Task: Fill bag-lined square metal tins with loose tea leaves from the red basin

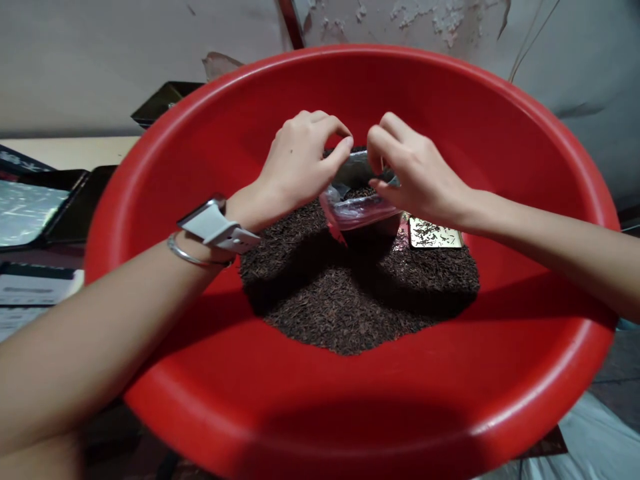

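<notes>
My left hand (306, 159), with a pale-strapped watch (213, 225) at the wrist, hovers over the left side of a small box (373, 233). Its thumb and forefinger meet in a pinch; whatever may lie between them cannot be made out. A clear plastic bag (353, 212) lines this box, and dark loose leaves, like tea, show inside it. Over the right side of the opening is my right hand (420, 167), fingers curled and thumb apart from them, close to the bag's edge. Around the box lies a heap of the same dark leaves (345, 307).
A large red basin (350, 400) holds the heap and the box. To the right, a gold-coloured lid or tray (435, 233) sprinkled with leaves rests on the heap. Dark open boxes (75, 200) stand left of the basin. Behind rises a peeling wall (425, 20).
</notes>
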Demonstrator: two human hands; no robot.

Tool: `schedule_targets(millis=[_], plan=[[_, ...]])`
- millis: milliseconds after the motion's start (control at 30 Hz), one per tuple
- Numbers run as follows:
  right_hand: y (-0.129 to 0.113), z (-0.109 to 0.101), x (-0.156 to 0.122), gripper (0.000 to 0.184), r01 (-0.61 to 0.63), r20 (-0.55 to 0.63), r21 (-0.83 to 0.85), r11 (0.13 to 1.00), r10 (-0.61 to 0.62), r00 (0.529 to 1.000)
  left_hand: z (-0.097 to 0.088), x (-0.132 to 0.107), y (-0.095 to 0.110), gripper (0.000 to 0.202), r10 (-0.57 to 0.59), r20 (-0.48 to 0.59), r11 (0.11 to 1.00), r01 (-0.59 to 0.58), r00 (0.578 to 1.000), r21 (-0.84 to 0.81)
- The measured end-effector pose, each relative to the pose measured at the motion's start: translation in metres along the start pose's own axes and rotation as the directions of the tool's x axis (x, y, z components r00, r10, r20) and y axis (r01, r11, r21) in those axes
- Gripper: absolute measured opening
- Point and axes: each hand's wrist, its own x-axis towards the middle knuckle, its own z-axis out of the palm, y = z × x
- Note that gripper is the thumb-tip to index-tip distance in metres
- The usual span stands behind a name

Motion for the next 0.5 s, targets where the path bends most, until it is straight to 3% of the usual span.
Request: schedule_targets(millis=[100,167,233,267,333,400,433,500], plan=[[-0.012,-0.009,-0.003,0.018,0.041,0.008,0.099,0.994,-0.042,0.999,-0.003,-0.003,0.004,0.026,0.056,-0.098,0.997,-0.061,0.994,-0.054],[-0.017,-0.007,-0.007,0.015,0.119,0.109,0.217,0.969,-0.145,0.983,-0.005,-0.005,0.006,0.024,0.095,-0.189,0.981,-0.124,0.977,-0.148],[-0.022,0.002,-0.014,0.016,0.171,0.294,0.347,0.922,-0.28,0.914,-0.007,-0.006,0.007,0.023,0.128,-0.244,0.952,-0.188,0.961,-0.24],[-0.024,0.008,-0.018,0.02,0.164,0.418,0.395,0.904,-0.336,0.844,-0.008,-0.007,0.007,0.023,0.15,-0.258,0.937,-0.221,0.954,-0.272],[-0.027,0.022,-0.026,0.036,0.125,0.679,0.391,0.912,-0.378,0.63,-0.009,-0.01,0.009,0.023,0.213,-0.28,0.909,-0.295,0.936,-0.294],[-0.027,0.038,-0.035,0.054,0.13,0.871,0.228,0.965,-0.262,0.416,-0.01,-0.015,0.017,0.023,0.268,-0.292,0.902,-0.346,0.918,-0.259],[-0.026,0.046,-0.039,0.058,0.156,0.926,0.116,0.981,-0.163,0.341,-0.009,-0.02,0.023,0.025,0.297,-0.27,0.901,-0.363,0.916,-0.24],[-0.021,0.062,-0.045,0.056,0.196,0.962,-0.082,0.977,0.027,0.27,-0.005,-0.032,0.039,0.026,0.402,-0.06,0.883,-0.404,0.914,-0.24]])
